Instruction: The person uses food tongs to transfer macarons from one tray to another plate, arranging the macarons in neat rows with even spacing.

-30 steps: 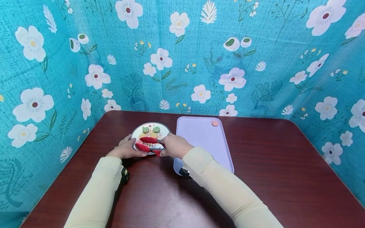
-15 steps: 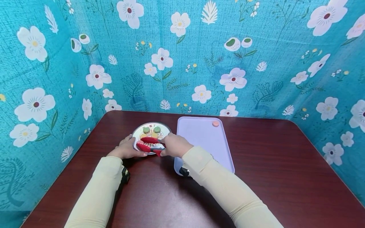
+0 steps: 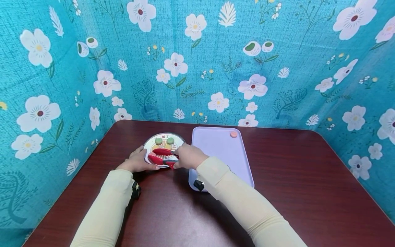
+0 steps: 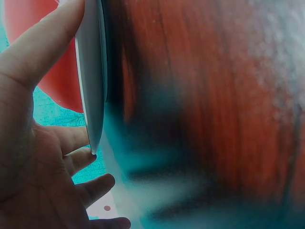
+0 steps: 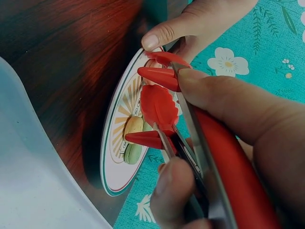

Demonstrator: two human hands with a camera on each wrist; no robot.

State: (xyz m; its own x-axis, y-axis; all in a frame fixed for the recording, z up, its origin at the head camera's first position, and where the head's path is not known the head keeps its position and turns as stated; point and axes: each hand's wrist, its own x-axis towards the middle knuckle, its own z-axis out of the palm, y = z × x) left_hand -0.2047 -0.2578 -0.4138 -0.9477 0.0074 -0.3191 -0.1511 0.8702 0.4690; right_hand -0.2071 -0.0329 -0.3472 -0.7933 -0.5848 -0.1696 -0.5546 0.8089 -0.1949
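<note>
My left hand (image 3: 137,160) holds the near left rim of a round white plate (image 3: 147,145), its thumb over the edge in the left wrist view. My right hand (image 3: 190,156) grips red-and-metal kitchen tongs (image 3: 160,160), whose heads are over the plate's near part. Two green macarons (image 3: 170,140) and a yellow macaron (image 5: 134,125) lie on the plate. A pink macaron (image 5: 151,63) shows partly beside one tong head, near the left thumb. Whether the tongs pinch it cannot be told.
A lavender tray (image 3: 213,147) stands right of the plate, partly beneath the right forearm. One pink macaron (image 3: 233,134) is at its far right corner. The dark wooden table (image 3: 290,171) reaches back to a flowered teal curtain (image 3: 216,61).
Both hands, the tongs and the plate stay nearly in place. The tongs shift only slightly, and the whole head view drifts a little.
</note>
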